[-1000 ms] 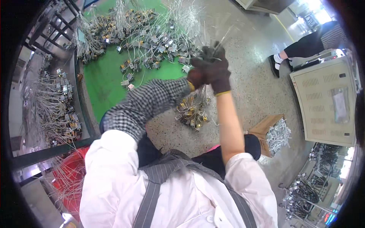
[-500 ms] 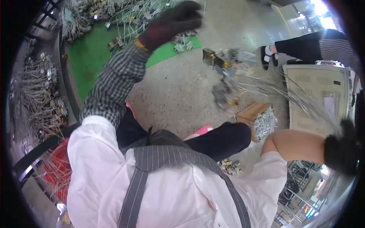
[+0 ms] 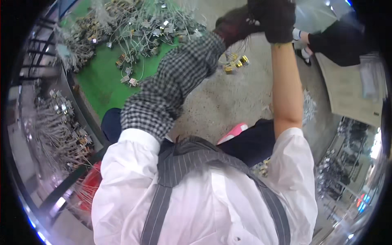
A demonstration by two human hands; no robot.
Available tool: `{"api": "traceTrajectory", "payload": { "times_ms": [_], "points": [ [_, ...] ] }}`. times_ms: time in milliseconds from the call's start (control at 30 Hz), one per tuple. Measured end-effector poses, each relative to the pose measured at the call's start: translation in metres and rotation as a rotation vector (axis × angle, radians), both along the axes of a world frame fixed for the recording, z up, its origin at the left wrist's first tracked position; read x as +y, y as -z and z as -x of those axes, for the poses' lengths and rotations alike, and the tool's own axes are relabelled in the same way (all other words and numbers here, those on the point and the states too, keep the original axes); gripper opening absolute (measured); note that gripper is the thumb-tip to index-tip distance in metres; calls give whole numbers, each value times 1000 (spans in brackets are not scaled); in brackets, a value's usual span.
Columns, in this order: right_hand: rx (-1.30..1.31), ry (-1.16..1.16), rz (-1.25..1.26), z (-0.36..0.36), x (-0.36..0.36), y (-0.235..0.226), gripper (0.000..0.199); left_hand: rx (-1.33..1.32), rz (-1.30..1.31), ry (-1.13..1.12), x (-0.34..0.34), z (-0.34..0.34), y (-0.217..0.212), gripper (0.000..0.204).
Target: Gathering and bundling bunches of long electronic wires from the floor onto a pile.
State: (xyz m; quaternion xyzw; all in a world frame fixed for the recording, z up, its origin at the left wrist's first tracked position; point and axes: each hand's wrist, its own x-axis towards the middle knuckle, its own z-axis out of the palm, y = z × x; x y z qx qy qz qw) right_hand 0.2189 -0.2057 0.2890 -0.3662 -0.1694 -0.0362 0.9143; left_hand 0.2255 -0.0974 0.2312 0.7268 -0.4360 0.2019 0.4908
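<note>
Left hand [image 3: 236,25] and right hand [image 3: 277,18] together, right of the green mat [image 3: 96,87]; grip can't be told (blur). Yellow-ended cable cluster [image 3: 231,70] also right of the mat, near left hand. Best kept aligned, untangled.

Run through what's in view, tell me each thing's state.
Left hand: gloved, grip unclear
Right hand: gloved, close to left hand, grip unclear
Checked sleeve: worn, creased
Green mat: partly covered
Wired connectors on mat: heaped, tangled
Yellow connectors: hanging or lying, cannot tell
Red container: partly hidden
</note>
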Motion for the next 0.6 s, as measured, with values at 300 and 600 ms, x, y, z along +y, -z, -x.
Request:
{"api": "traceTrajectory", "payload": {
  "times_ms": [300,600],
  "points": [
    [-554,-26,649,37,-10,5,25,-424,35,-131,-7,32,33,24],
    [74,41,418,74,8,-28,13,-165,-185,125,0,38,27,47]
  ]
}}
